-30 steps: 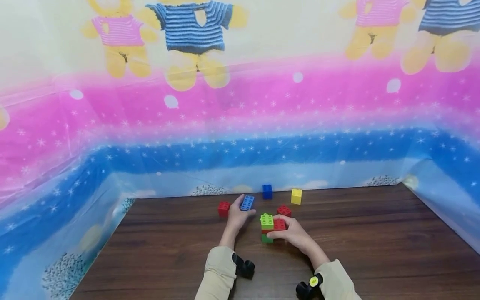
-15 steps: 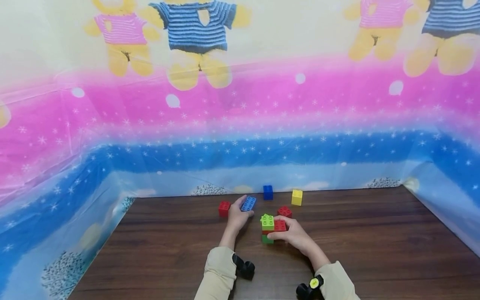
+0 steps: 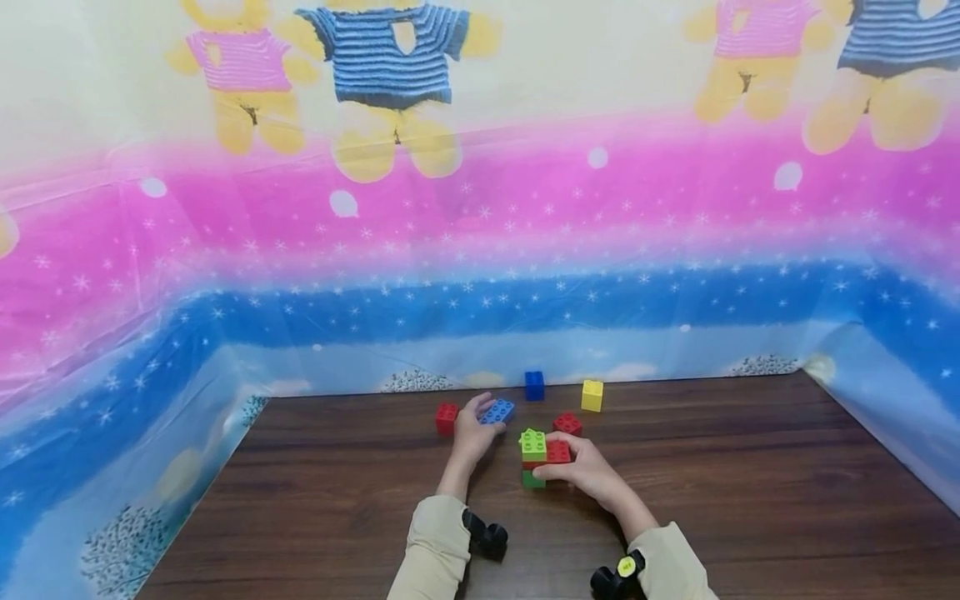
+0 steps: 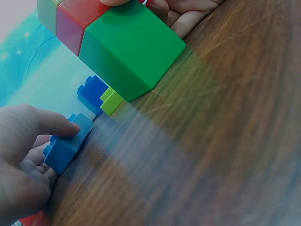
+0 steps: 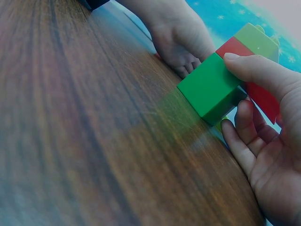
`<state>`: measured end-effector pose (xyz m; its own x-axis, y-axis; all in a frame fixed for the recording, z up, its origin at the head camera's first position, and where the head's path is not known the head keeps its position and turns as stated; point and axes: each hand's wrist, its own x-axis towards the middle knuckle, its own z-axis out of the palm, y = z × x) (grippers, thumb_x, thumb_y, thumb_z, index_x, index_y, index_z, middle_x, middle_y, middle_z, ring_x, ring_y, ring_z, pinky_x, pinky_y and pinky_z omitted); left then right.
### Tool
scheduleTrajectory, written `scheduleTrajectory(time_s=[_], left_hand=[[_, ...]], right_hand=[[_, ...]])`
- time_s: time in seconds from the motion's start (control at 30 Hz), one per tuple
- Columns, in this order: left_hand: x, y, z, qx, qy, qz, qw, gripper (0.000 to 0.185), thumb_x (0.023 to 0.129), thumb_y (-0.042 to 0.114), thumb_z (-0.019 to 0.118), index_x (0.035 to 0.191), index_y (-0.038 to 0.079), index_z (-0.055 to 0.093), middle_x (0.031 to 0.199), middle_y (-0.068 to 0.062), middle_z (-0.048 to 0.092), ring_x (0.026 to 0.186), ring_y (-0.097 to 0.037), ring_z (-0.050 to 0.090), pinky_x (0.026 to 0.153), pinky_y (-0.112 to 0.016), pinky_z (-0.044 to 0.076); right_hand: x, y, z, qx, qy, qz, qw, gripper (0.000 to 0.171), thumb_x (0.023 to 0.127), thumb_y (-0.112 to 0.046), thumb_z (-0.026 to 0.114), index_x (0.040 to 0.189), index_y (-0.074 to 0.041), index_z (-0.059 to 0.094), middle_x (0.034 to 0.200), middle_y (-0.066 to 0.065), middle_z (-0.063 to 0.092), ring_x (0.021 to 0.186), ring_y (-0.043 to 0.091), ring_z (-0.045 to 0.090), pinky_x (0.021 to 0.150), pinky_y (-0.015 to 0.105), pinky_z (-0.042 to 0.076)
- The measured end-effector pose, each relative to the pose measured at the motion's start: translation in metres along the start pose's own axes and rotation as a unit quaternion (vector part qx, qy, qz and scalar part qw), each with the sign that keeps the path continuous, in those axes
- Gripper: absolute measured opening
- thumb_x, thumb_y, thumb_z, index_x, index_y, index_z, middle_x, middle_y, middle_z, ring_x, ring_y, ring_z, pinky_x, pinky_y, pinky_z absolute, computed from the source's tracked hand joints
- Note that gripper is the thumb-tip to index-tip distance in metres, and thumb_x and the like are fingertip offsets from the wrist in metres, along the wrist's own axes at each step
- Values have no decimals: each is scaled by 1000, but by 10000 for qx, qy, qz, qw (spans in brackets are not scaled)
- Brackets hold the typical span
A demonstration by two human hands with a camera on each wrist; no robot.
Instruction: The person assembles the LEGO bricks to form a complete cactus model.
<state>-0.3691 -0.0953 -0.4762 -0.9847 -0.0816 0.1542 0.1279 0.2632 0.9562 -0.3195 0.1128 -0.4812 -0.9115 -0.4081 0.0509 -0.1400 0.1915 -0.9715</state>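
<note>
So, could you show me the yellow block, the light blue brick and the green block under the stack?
Yellow block (image 3: 592, 397): head view, on its near side.
Light blue brick (image 3: 498, 412): head view, on its studded top.
Green block (image 4: 135, 49): left wrist view, on its largest visible face.

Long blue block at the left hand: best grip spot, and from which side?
I'd pinch the long blue block across its smooth long sides, left hand coming from the near left. Its studs face up, leaving the top bumpy, and the stack in the right hand is to its right, likely crowding that side.
</note>
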Motion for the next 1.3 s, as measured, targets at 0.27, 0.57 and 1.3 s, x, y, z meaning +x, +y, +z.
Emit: scheduleTrajectory(time_s=[0.27, 0.57, 1.3], left_hand=[[0, 0, 0, 117, 55, -1, 9999, 58, 79, -9, 66, 135, -4, 52, 136, -23, 58, 129, -39, 51, 105, -50, 44], [-1, 4, 1, 488, 45, -149, 9987, 61, 78, -4, 72, 136, -2, 52, 137, -24, 55, 124, -38, 52, 104, -51, 43], [1, 2, 2, -230, 709, -192, 9970, 42, 82, 1, 68, 123, -7, 61, 125, -28, 61, 114, -37, 57, 90, -45, 53]], right_hand=[[1, -1, 0, -40, 22, 22, 10000, 57, 84, -24, 75, 133, -3, 54, 107, 7, 71, 89, 11, 62, 75, 28, 51], [2, -2, 0, -89, 99, 118, 9998, 58, 83, -26, 76, 133, -5, 54, 107, 7, 70, 86, 12, 61, 70, 27, 50], [2, 1, 0, -17, 43, 126, 9999, 55, 84, -25, 76, 131, -4, 55, 109, 6, 70, 89, 10, 61, 75, 28, 51]])
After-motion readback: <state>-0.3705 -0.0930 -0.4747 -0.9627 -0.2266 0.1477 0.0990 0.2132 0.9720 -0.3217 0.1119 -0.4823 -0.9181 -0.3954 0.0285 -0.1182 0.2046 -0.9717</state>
